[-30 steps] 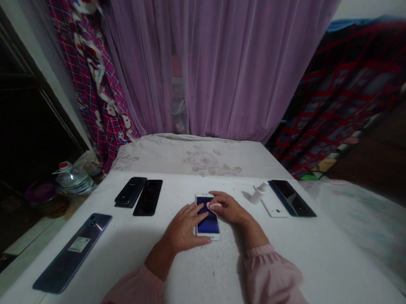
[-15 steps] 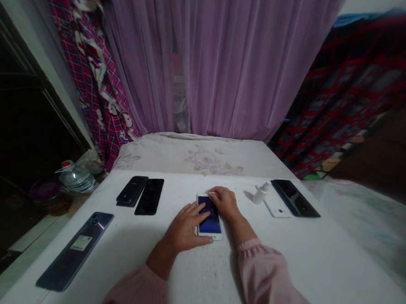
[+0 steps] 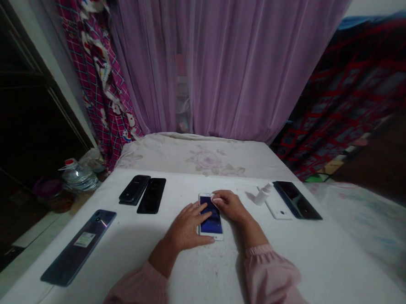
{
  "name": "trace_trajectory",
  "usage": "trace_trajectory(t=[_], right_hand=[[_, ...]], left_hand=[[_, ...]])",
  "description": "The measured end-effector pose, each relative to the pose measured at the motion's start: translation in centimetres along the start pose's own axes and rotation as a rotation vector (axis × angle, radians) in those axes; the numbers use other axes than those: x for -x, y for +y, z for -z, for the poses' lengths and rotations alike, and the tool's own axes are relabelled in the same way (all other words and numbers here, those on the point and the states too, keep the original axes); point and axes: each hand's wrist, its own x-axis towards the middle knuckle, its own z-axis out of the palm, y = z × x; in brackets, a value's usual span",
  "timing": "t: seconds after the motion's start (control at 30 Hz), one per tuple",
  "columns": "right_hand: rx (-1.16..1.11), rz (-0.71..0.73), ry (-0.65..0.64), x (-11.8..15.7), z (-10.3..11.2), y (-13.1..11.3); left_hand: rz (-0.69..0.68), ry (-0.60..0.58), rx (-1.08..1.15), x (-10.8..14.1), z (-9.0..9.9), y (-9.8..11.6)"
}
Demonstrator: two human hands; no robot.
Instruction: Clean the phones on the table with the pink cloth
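A white phone (image 3: 211, 221) with a lit blue screen lies face up on the white table cover (image 3: 202, 280). My left hand (image 3: 187, 226) rests on its left side, fingers spread over the screen and thumb along the bottom edge. At the phone's upper right is my right hand (image 3: 232, 206), its fingers pinched on a small pale thing against the screen; what it is I cannot make out. To the right a small white spray bottle (image 3: 262, 194) stands beside another white phone (image 3: 278, 207).
Dark phones lie at the back left (image 3: 151, 195), the back right (image 3: 298, 200) and the front left (image 3: 80, 247). Purple curtains (image 3: 242, 67) hang behind the table. A clear water bottle (image 3: 79, 176) stands off the left edge.
My right hand has moved slightly down and right over the screen, from the phone's top edge. The view has shifted a little. My left hand keeps its place on the phone.
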Motion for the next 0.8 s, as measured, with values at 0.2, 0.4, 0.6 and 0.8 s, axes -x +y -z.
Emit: trace_trajectory(t=[0.2,0.4,0.6,0.8], right_hand=[[0.16,-0.069,0.102,-1.1,-1.1,-0.5],[0.192,-0.068,0.109,-1.1,-1.3,-0.5],[-0.032,0.057,-0.04,0.4,0.3,0.1],[-0.195,0.167,-0.164,1.3,1.1,1.2]], left_hand=[[0.001,0.003,0.001,0.0,0.0,-0.1],[0.015,-0.021,0.001,-0.1,0.5,0.3],[0.018,-0.046,-0.007,-0.1,0.6,0.4],[0.008,-0.032,0.01,-0.1,0.4,0.2]])
